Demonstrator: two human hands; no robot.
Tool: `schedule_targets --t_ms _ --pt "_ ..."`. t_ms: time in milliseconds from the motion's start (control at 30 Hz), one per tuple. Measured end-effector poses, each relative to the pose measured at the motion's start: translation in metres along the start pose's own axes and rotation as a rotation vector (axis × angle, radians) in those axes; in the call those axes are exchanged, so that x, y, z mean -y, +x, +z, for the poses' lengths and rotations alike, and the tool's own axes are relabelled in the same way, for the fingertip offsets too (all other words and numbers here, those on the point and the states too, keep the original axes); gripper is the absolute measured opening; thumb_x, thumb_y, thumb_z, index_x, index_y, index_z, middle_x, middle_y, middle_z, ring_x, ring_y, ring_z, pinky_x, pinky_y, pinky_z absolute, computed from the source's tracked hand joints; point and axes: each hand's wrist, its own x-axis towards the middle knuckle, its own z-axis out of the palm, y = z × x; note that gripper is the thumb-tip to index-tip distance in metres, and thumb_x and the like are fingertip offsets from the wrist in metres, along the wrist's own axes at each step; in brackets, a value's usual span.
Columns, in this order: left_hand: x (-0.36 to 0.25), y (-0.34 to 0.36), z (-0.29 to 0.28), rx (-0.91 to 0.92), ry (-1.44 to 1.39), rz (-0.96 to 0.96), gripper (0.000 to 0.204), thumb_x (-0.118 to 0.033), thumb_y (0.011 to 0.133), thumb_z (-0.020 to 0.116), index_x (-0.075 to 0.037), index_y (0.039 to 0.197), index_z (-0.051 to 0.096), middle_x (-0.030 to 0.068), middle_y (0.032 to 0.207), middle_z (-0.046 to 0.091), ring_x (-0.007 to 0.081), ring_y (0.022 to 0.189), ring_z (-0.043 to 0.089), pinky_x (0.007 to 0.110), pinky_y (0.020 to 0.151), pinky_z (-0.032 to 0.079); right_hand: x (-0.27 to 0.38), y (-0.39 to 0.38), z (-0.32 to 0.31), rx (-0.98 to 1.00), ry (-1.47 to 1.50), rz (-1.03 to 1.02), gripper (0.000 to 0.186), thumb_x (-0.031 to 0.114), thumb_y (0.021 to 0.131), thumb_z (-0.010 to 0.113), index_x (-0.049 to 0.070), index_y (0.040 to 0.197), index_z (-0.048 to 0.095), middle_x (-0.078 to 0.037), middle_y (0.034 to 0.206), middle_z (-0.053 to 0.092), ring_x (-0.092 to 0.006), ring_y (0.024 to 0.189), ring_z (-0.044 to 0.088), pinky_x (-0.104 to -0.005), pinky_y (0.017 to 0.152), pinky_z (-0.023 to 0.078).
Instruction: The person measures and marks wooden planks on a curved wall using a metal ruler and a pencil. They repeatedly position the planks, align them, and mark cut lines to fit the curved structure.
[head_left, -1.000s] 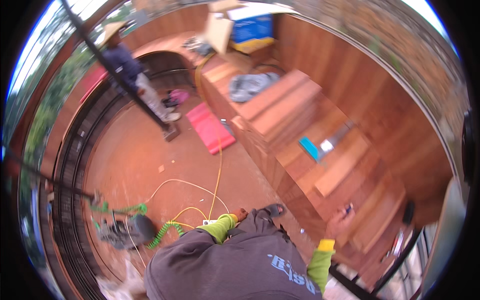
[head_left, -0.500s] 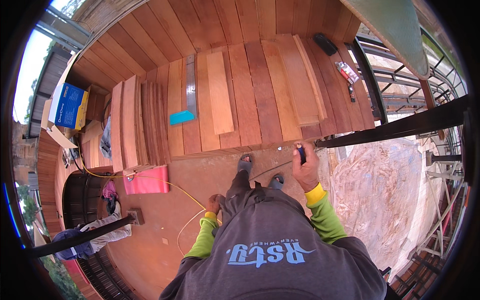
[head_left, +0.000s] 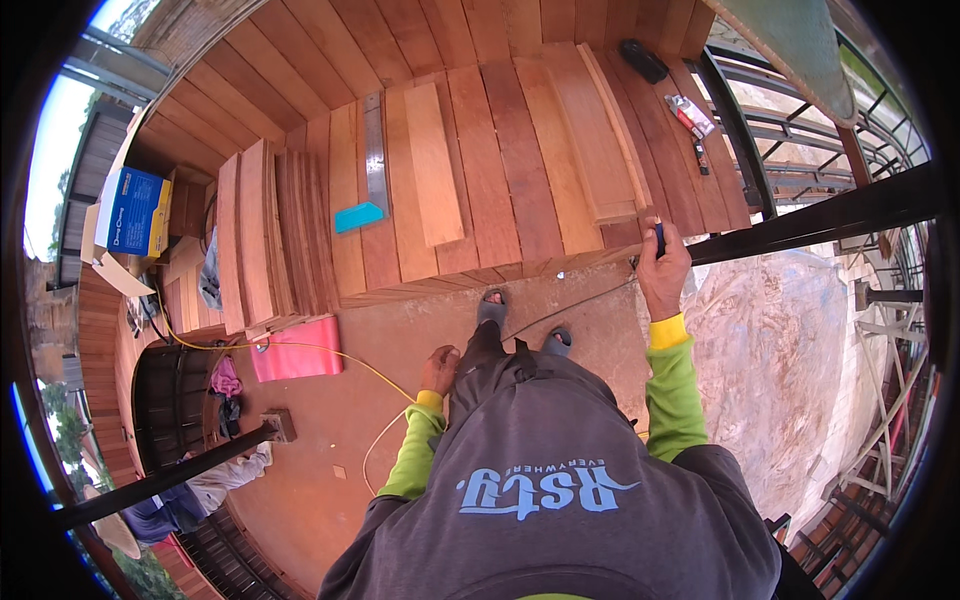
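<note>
My right hand (head_left: 663, 268) is closed on a small dark blue object (head_left: 659, 238) at the bench's front right edge, beside a long board (head_left: 590, 135) lying there. Near my left thigh hangs my left hand (head_left: 438, 370), fingers loosely apart, holding nothing visible. A metal ruler (head_left: 376, 150) with a teal plastic piece (head_left: 358, 218) and another loose board (head_left: 431, 160) lie on the plank bench (head_left: 506, 170). Stacked boards (head_left: 258, 235) stand at its left. At its right lie a black pouch (head_left: 644, 60) and a white-and-red pack (head_left: 688, 116).
A cardboard box (head_left: 140, 212) sits far left. Below are a red mat (head_left: 295, 350), yellow cord (head_left: 369, 369) and black post (head_left: 170, 473), with another person (head_left: 222, 474) beside it. A black steel beam (head_left: 800, 210) crosses at right above plastic sheeting (head_left: 762, 370).
My view has swung round to face the bench. Since half a second ago, my right hand has moved up and right to the bench edge, still holding the object; my left hand is slightly higher.
</note>
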Motion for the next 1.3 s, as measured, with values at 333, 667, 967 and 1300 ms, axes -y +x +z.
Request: schedule_targets --t_ms 333,667,967,1300 --pt "-0.149 -0.017 0.003 0.201 0.032 0.33 0.039 -0.034 0.095 0.057 0.0 0.111 0.062 0.0072 0.085 0.066 0.0135 0.078 0.062 0.028 0.071 0.05 -0.062 0.038 0.01 -0.195 0.295 0.331 0.012 0.007 0.092 0.056 0.0 0.099 0.062 -0.007 0.079 0.063 -0.0133 0.07 0.06 -0.0287 0.067 0.05" --pt "-0.259 0.01 0.078 0.333 0.058 0.545 0.045 -0.037 0.097 0.054 0.003 0.117 0.06 0.0077 0.086 0.065 0.0126 0.076 0.061 0.029 0.068 0.051 -0.121 0.062 0.048 -0.251 0.048 0.131 0.018 0.017 0.093 0.055 0.002 0.096 0.063 -0.012 0.074 0.065 -0.0204 0.068 0.065 -0.0321 0.064 0.051" --pt "-0.308 0.063 0.132 0.038 0.093 0.624 0.057 -0.051 0.093 0.054 0.006 0.1 0.062 0.0107 0.069 0.062 0.0179 0.059 0.062 0.032 0.056 0.051 -0.099 0.056 0.047 -0.267 -0.113 0.024 0.021 0.021 0.094 0.054 0.001 0.09 0.06 -0.019 0.074 0.063 -0.0367 0.068 0.064 -0.04 0.06 0.049" --pt "-0.336 0.108 0.163 0.037 0.339 0.414 0.055 -0.051 0.085 0.065 0.003 0.084 0.055 0.0115 0.065 0.059 0.017 0.047 0.059 0.031 0.04 0.047 -0.097 0.056 0.045 -0.272 -0.09 0.068 0.019 0.021 0.094 0.053 0.004 0.088 0.058 -0.02 0.073 0.062 -0.0393 0.069 0.063 -0.0431 0.059 0.049"
